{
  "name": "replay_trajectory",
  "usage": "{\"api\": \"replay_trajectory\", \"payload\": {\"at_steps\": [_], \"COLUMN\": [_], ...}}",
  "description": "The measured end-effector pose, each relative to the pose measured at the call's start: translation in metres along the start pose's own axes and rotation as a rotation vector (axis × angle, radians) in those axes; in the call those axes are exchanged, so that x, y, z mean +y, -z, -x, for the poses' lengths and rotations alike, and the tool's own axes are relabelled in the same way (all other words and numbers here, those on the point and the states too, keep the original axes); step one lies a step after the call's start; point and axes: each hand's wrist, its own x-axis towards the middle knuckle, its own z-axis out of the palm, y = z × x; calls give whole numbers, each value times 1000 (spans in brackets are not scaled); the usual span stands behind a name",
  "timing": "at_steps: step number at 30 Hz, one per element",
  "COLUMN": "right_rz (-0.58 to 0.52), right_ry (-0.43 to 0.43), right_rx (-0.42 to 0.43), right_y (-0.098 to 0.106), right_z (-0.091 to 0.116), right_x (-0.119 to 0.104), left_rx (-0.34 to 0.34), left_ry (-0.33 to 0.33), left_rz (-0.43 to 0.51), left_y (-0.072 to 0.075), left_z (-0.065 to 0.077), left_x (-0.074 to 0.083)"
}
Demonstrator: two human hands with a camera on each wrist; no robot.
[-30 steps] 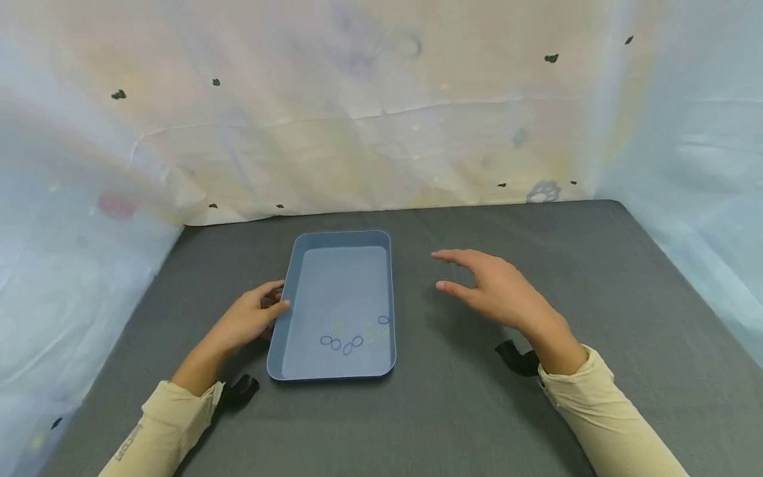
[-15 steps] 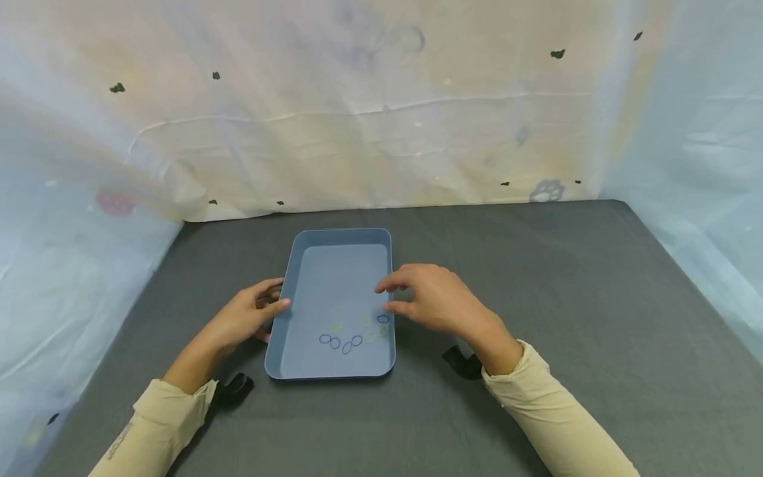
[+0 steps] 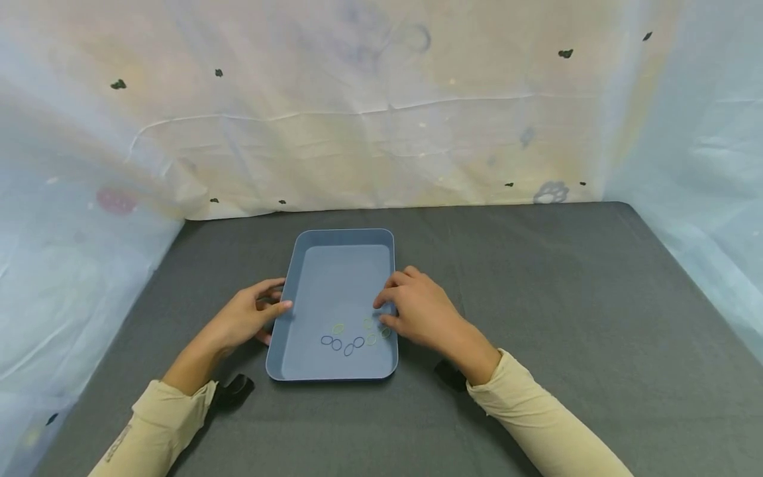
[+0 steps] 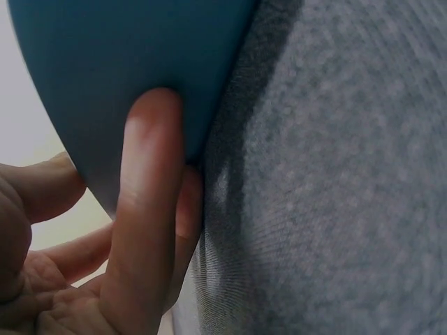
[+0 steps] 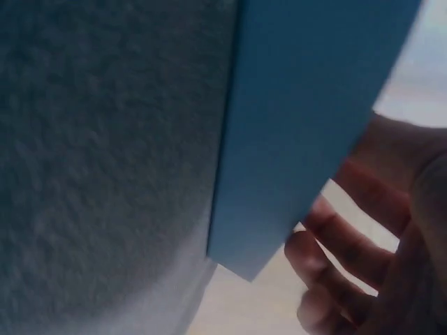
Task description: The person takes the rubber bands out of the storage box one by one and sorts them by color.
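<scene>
Thumb over the rim and fingers against the outer wall, the left hand (image 3: pixel 244 318) grips the blue tray (image 3: pixel 340 278) at its left long side. The right hand (image 3: pixel 423 311) reaches over the tray's right rim, thumb and forefinger bent, a narrow gap between the tips; whether they hold anything cannot be told. Inside the tray, toward its near end, lie dark blue rings (image 3: pixel 332 342) and pale yellow-green rings (image 3: pixel 338 332). Under the tray: grey tabletop (image 3: pixel 536 278). Beyond its far end: a printed sheet (image 3: pixel 357 152).
</scene>
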Motion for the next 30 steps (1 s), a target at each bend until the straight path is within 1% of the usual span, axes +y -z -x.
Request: {"api": "replay_trajectory", "payload": {"at_steps": [2,5,7,12,14,18,21,25,27,30], "right_rz": [24,48,68,132,145,161,193,230,227,207], "right_ry": [-12,-40,-41,37,73,129,164,182,184,193], "right_rx": [-7,-62,-100,-160,-199,-286,-326,-361,-376,-372], "right_y": [-1,1,5,13,15,15,11,7,6,6], "right_z": [-1,-6,-12,-30,-36,-48,-55,-60,-60,-59], "right_x": [-1,-3,-3,1,4,8,9,9,10,11], "left_rx": [-2,-10,-9,2,1,1,4,1,1,8], "left_ry": [6,-1,-2,-5,-8,-9,-4,3,5,3], "left_rz": [-1,-2,-3,-7,-7,-5,-7,-5,-4,-13], "left_y": [0,2,2,3,2,0,0,-1,-2,-2], "left_z": [0,1,1,1,0,1,1,1,1,1], "left_x": [-1,-2,-3,-3,-2,0,-1,-1,-1,-1]}}
